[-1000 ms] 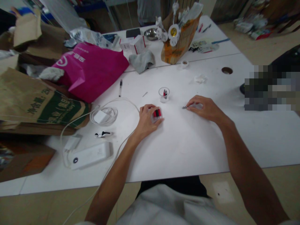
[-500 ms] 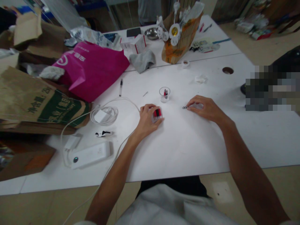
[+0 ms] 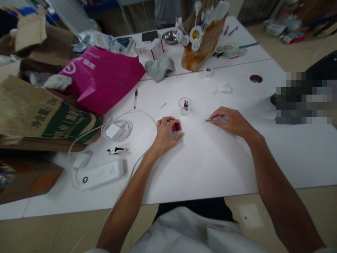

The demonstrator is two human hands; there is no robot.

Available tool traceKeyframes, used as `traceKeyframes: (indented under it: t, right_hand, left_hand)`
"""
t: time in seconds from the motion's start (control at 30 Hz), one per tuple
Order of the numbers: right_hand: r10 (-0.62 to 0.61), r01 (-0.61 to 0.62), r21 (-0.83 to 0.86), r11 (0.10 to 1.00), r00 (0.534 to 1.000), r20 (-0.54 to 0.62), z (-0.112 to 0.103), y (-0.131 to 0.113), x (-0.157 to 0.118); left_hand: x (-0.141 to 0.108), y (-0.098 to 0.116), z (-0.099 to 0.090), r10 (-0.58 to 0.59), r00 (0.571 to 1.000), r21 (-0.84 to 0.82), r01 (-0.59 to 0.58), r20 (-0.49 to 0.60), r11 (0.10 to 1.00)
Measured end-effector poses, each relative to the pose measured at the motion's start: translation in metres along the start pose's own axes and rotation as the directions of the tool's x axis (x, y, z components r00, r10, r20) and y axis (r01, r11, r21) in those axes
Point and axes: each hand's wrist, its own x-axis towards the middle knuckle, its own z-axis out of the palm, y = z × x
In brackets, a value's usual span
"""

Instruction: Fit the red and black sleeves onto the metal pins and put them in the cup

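Observation:
My left hand (image 3: 167,135) is wrapped round the left side of a small clear box (image 3: 177,133) that stands on the white table (image 3: 200,165). Red and black pieces (image 3: 176,126) lie side by side in that box. Between the fingertips of my right hand (image 3: 228,121) is a small dark metallic piece (image 3: 207,120), pinched just above or on the tabletop; its exact shape is too small to tell. A clear round cup (image 3: 185,106) with a few red and black pieces in it stands between my hands, a little farther back.
At the left lie a white power bank (image 3: 102,174), a coiled cable (image 3: 117,130), a pen (image 3: 136,98) and a pink bag (image 3: 105,77). Farther back are a grey cloth (image 3: 160,68), a paper bag (image 3: 202,45) and a tape roll (image 3: 207,72). A crumpled tissue (image 3: 225,88) lies at the right.

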Motion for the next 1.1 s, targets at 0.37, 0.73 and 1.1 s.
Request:
traceKeyframes:
  t: [0.37, 0.73, 1.1]
  right_hand:
    - [0.011, -0.011, 0.001, 1.000, 1.000, -0.009, 0.0001, 0.0031, -0.0003]
    - [0.011, -0.011, -0.009, 1.000, 1.000, -0.005, -0.0003, 0.0023, -0.0005]
    - [0.009, -0.009, -0.013, 1.000, 1.000, 0.002, -0.0003, 0.0014, 0.0001]
  left_hand:
    - [-0.0001, -0.0027, 0.0002, 0.018, 1.000, 0.007, -0.018, -0.006, 1.000]
    - [0.0002, 0.0004, -0.0014, -0.004, 1.000, 0.003, 0.004, 0.013, 1.000]
    - [0.0006, 0.0016, -0.0018, -0.008, 1.000, 0.002, 0.008, 0.014, 1.000]
